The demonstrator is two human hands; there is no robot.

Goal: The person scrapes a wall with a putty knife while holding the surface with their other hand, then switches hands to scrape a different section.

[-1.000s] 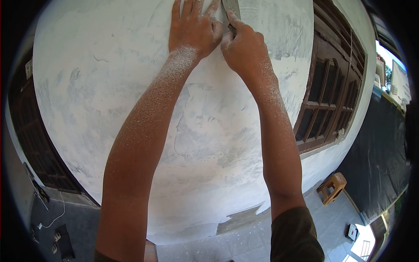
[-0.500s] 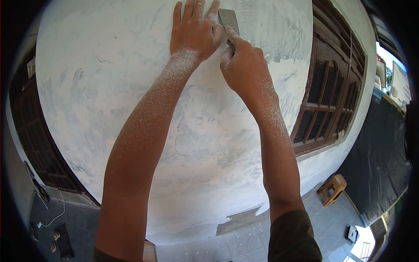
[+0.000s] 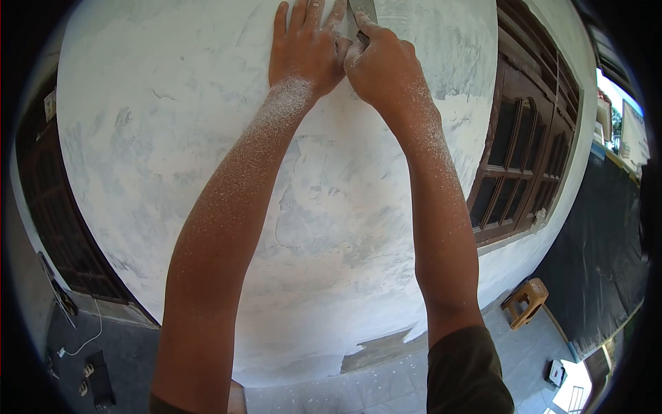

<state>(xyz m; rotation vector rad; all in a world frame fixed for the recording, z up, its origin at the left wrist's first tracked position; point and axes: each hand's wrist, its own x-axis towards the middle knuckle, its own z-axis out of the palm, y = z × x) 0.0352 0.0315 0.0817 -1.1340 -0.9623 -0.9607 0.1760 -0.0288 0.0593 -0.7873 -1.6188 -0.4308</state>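
Note:
My right hand grips a putty knife, its index finger stretched along the flat grey blade. The blade lies against the wall at the top of the view, and its far end is cut off by the frame edge. Just left of it, my left hand rests flat on the wall with its fingers spread, its thumb side touching or nearly touching my right hand. White dust coats both wrists and forearms. The whitish wall shows grey patches, a few cracks and rough spots.
A brown wooden window is set in the wall at right, and a dark door at left. A plastic stool stands on the tiled floor. Sandals and a white cable lie at lower left. Black sheeting hangs at far right.
My right hand has moved up and slightly left with the putty knife, closing the gap to my left hand. My left hand has stayed in place on the wall.

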